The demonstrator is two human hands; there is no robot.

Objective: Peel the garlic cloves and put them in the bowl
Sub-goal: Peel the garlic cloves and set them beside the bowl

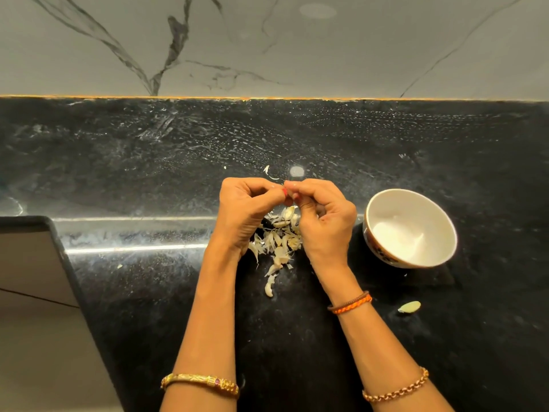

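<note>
Head view: the fingertips of both hands meet just above the frame's centre, curled and pinched together on something too small and hidden to name. The left hand [248,211] and right hand [322,217] hover over a pile of garlic skins and cloves [279,242] scattered on the black counter [148,162], trailing toward the lower centre. Right of the hands, near but apart, stands a white bowl [411,227]; its inside looks white and bare, and I cannot tell whether any clove lies in it. A small pale-green piece [409,307] lies below the bowl.
</note>
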